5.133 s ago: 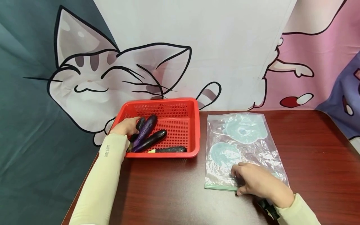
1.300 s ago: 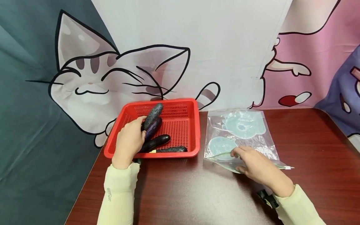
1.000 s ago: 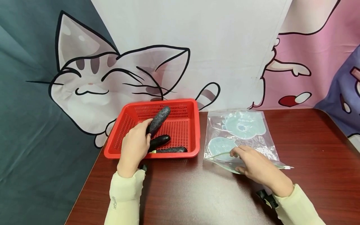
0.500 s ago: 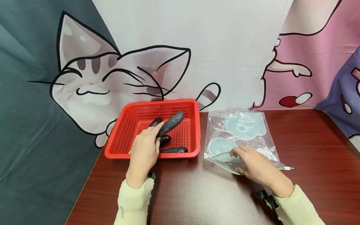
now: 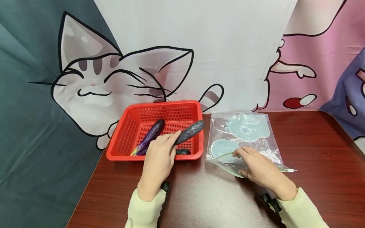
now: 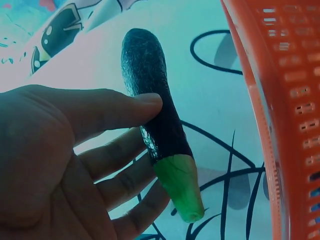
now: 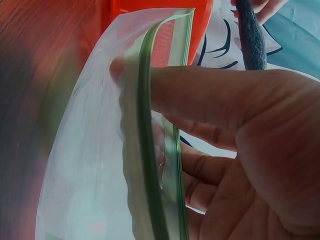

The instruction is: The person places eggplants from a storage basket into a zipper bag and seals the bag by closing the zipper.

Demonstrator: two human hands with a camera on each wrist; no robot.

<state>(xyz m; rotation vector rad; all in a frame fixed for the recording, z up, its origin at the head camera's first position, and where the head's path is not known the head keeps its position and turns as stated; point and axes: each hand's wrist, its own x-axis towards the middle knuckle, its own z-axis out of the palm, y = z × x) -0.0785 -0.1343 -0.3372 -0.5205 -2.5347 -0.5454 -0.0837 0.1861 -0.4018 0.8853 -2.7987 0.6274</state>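
The left grip pinches one dark vegetable, tilted over the right side of the red basket. The right grip, with parted fingers, spreads the mouth of a clear bag on the desk. A purple eggplant lies in the basket.

Head view forward-down, wrist views close (dark vegetable in all).

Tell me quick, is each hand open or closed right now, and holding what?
Left hand: closed, holding an eggplant.
Right hand: open, spread at the mouth of the plastic bag.
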